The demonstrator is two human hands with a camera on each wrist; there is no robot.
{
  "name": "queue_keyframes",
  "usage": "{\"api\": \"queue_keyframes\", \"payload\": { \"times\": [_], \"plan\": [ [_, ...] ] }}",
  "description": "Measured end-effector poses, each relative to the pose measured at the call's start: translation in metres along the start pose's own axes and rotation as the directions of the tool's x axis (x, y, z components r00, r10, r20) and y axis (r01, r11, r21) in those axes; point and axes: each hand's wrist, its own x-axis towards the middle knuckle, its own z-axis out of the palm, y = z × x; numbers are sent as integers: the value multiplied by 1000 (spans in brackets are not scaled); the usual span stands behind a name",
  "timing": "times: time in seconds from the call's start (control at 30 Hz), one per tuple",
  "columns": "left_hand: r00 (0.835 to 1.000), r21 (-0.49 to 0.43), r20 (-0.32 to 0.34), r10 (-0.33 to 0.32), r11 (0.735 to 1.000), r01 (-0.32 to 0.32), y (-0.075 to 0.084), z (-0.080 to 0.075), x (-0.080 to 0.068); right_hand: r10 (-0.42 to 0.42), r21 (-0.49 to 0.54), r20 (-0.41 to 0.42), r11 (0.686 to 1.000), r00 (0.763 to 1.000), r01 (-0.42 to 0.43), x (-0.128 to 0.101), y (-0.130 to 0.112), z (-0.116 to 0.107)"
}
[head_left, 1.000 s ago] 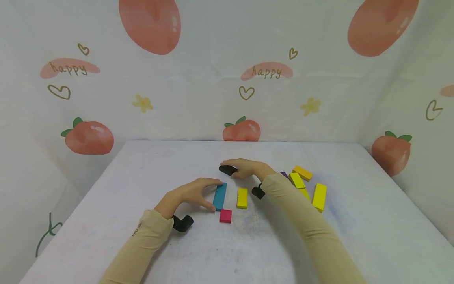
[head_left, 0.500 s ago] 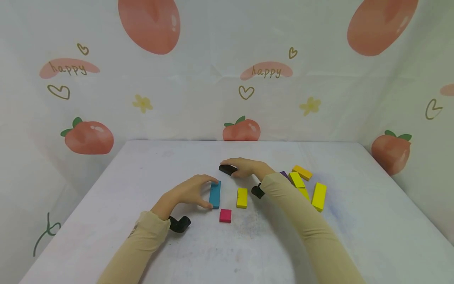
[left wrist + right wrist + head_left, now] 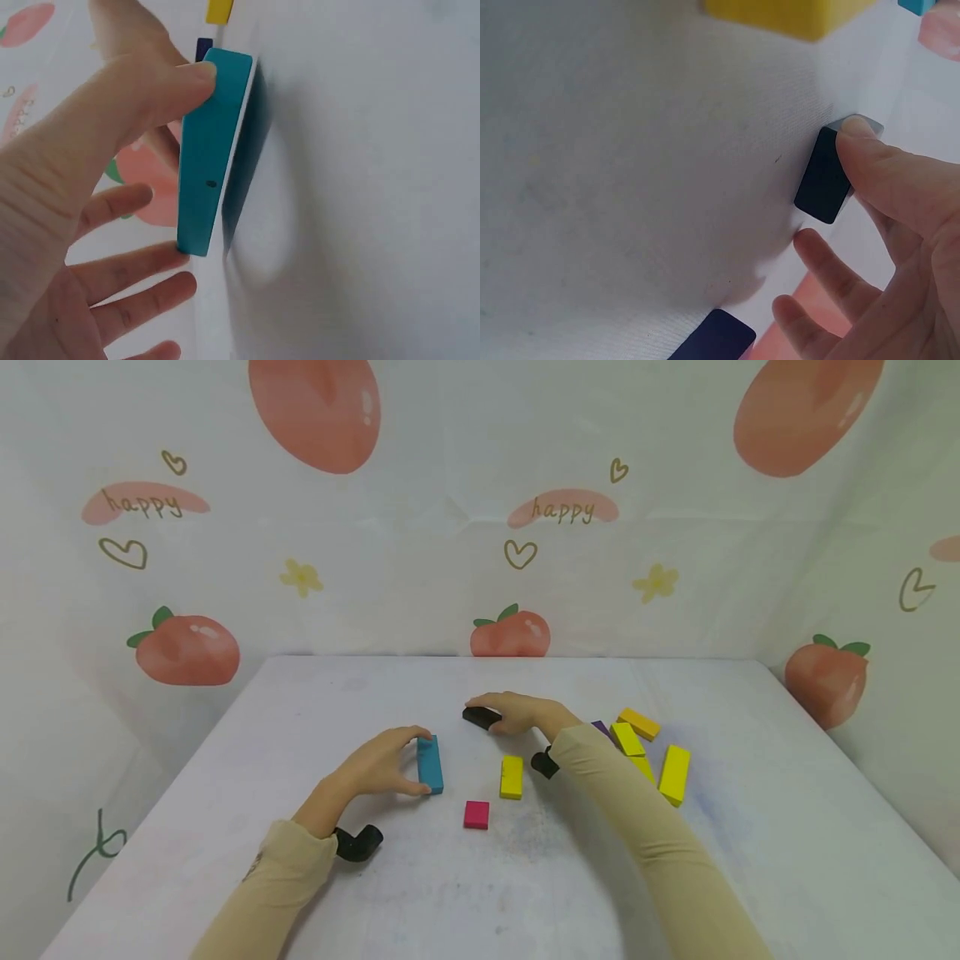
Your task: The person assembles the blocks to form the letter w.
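The left hand (image 3: 378, 764) pinches the teal block (image 3: 431, 764) end to end, thumb at the near end and fingertips (image 3: 196, 75) on the far end; the left wrist view shows the block lying flat on the white table (image 3: 225, 760) with the fingers only loosely curled about it. Across the last second this block has slid leftward and turned, from a slant close beside the small yellow block (image 3: 512, 777) and the pink block (image 3: 476, 814) to a position well apart from both, now nearly in line with the forearm. The hand has travelled with it, which suggests a drag along the surface and not a lift.

The right hand (image 3: 517, 714) has not moved: its thumb and forefinger hold the black block (image 3: 480, 718), which rests on the table farther back; the right wrist view shows the thumb pressed on one end of it (image 3: 826, 176). To its right lies a cluster of yellow blocks (image 3: 652, 752) with a purple block (image 3: 600, 727) among them, unchanged.

Judged from this, the teal block is being repositioned away from the central group while the black block waits in hand.
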Motion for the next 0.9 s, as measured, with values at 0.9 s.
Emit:
{"api": "queue_keyframes", "payload": {
  "times": [0.9],
  "plan": [
    [998, 166, -63, 1, 986, 10, 17, 0, -20, -11, 10, -15, 1000, 1000, 11, 2, 1, -3]
  ]
}}
